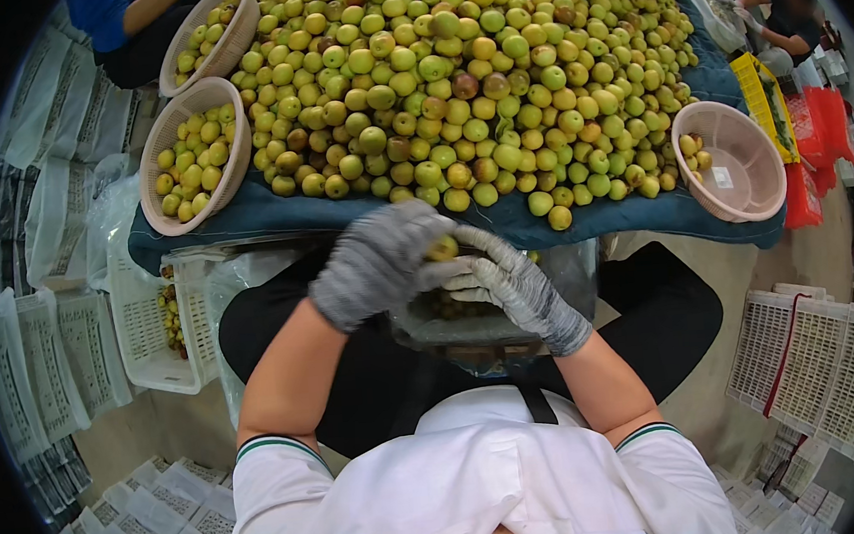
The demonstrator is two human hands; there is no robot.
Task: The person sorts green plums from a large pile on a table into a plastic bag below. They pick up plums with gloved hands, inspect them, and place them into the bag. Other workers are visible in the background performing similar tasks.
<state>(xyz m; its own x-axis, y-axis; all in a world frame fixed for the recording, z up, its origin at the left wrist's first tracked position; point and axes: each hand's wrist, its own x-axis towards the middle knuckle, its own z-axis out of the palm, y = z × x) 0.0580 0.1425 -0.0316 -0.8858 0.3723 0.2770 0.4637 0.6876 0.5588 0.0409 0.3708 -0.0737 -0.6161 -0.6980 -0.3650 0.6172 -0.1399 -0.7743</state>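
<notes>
My left hand [389, 259], in a grey knit glove and blurred, is closed around a yellow-green fruit [442, 248], which looks like a jujube. My right hand [511, 283], gloved in white and grey, meets it from the right. Its fingers are spread and curved, with the tips close to the fruit; whether they grip it I cannot tell. Both hands are just in front of the near edge of a table padded with blue cloth [295, 213]. A large heap of similar fruit [414, 102] covers the table. Below my hands stands a plastic-lined container [432, 334], its contents dim and partly hidden.
Two pink plastic baskets [238, 157] [755, 181] holding fruit stand at the table's left and right ends. A white crate [156, 363] with fruit is at my left. Stacked crates [810, 357] stand at right. Another person's arm [151, 8] is at upper left; a person [791, 20] sits at far right.
</notes>
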